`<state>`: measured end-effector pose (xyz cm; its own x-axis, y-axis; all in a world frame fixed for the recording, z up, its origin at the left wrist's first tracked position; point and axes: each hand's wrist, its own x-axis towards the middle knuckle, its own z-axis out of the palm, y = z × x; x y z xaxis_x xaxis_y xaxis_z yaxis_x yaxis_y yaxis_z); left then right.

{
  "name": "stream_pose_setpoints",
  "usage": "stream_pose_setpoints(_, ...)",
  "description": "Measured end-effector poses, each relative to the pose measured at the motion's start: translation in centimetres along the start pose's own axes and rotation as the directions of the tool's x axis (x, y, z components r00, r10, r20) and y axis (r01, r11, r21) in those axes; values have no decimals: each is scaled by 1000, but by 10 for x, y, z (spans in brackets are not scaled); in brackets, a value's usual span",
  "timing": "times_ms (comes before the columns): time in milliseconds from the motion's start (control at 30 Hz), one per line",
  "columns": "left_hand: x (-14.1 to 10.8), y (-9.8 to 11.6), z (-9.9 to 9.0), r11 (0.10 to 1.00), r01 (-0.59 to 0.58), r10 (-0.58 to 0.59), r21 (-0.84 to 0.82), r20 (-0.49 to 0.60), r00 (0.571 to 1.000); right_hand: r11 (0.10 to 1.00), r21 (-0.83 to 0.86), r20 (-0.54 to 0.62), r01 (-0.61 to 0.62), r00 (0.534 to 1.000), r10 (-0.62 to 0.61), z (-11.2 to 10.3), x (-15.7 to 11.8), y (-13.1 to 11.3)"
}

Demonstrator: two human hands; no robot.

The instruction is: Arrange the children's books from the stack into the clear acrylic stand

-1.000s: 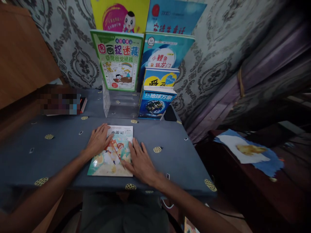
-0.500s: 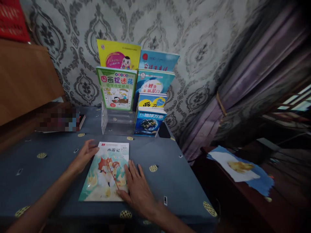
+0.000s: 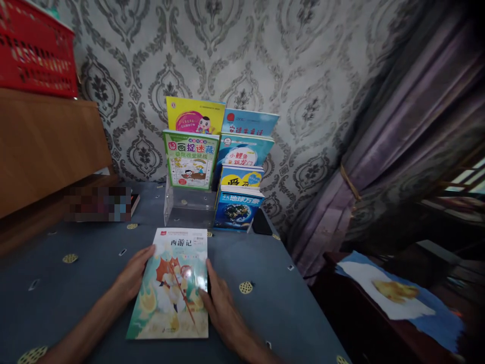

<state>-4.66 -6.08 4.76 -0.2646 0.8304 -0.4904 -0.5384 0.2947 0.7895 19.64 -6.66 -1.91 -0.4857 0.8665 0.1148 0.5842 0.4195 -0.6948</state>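
Note:
A thin picture book point(image 3: 170, 290) with a pale green and cream cover faces me, its title at the far end. My left hand point(image 3: 136, 270) grips its left edge, fingers partly hidden behind the book. On the right edge my right hand point(image 3: 222, 298) has its thumb over the cover and the other fingers along the side and beneath. Beyond the book stands a clear acrylic book rack point(image 3: 189, 199). A green book point(image 3: 191, 162) and a yellow book point(image 3: 195, 114) fill its left side; several books, with a blue globe book point(image 3: 238, 210) in front, fill its right.
A black phone-like slab point(image 3: 261, 222) lies right of the rack. Some blurred-out books point(image 3: 102, 205) lie at the left beside a wooden cabinet point(image 3: 49, 151) carrying a red basket point(image 3: 38, 50). Past the table's right edge are a purple curtain point(image 3: 364, 136) and a stand with a blue-and-white cloth point(image 3: 390, 298).
My hands have closed on the book's two sides, and it looks slightly raised towards me. My right hand has gone from lying flat to gripping the edge. The view has tilted up.

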Motion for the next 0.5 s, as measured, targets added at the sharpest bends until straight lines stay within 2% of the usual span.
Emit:
stream_pose_setpoints(100,-1,11,9,998,-57,57,-22,30,998,964,264,-81,38,997,-17,-4,21,-1)
stream_pose_setpoints(233,2,29,20,974,-226,227,-27,21,974,770,610,-111,188,982,-153,-24,51,-22)
stream_pose_setpoints(300,8,36,22,930,-367,367,7,-37,930,710,664,-137,233,972,-191,-36,62,-34)
stream_pose_setpoints(367,16,39,21,856,-513,517,61,-130,846,707,646,-188,289,957,-220,-45,68,-42)
stream_pose_setpoints(433,25,38,14,796,-595,605,114,-185,774,724,613,-209,318,948,-240,-50,68,-45)
stream_pose_setpoints(500,33,33,5,773,-610,633,174,-155,759,735,610,-178,297,955,-238,-51,65,-44)
